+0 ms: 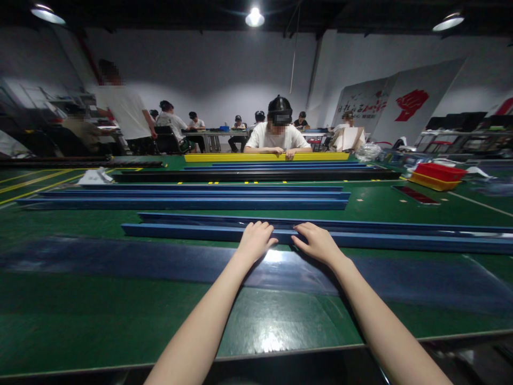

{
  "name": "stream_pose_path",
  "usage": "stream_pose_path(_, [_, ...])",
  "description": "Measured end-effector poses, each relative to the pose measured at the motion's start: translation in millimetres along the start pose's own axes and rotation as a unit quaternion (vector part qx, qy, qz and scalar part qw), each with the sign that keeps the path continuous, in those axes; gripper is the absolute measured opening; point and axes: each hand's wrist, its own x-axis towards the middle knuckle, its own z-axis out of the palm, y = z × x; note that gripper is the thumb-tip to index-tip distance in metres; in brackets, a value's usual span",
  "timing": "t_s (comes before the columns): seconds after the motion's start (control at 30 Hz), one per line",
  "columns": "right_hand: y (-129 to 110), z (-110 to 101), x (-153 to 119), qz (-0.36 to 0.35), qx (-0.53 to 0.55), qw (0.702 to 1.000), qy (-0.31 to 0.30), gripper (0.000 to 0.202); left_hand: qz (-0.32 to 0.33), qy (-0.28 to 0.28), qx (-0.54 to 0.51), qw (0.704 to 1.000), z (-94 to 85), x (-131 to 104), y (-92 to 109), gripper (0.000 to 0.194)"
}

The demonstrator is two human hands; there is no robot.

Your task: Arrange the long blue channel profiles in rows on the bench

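Note:
A long blue U-shaped channel (208, 230) lies across the green table, its hollow side facing up. My left hand (257, 241) grips its near wall, fingers curled over the top edge and thumb on the side towards me. A short way to the right, my right hand (316, 241) holds the same wall in a like manner, fingertips reaching inside the channel. What the fingertips touch in there is hidden. Between the channel and me, a long clear plastic strip (296, 271) lies flat under my forearms, reflecting the lamp light.
More blue channels (200, 202) and a black bar (260, 176) lie further back. Across the green table (132, 310), a person in a cap (277, 133) handles a yellow bar (224, 158). Red and yellow trays (436, 175) and a dark phone-like slab (417, 194) sit at the right.

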Motion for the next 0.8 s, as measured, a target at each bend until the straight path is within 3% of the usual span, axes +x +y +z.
stream_pose_path(0.8, [-0.1, -0.2, 0.3, -0.010, -0.004, 1.000, 0.005, 0.031, -0.006, -0.004, 0.005, 1.000, -1.2, 0.8, 0.5, 0.023])
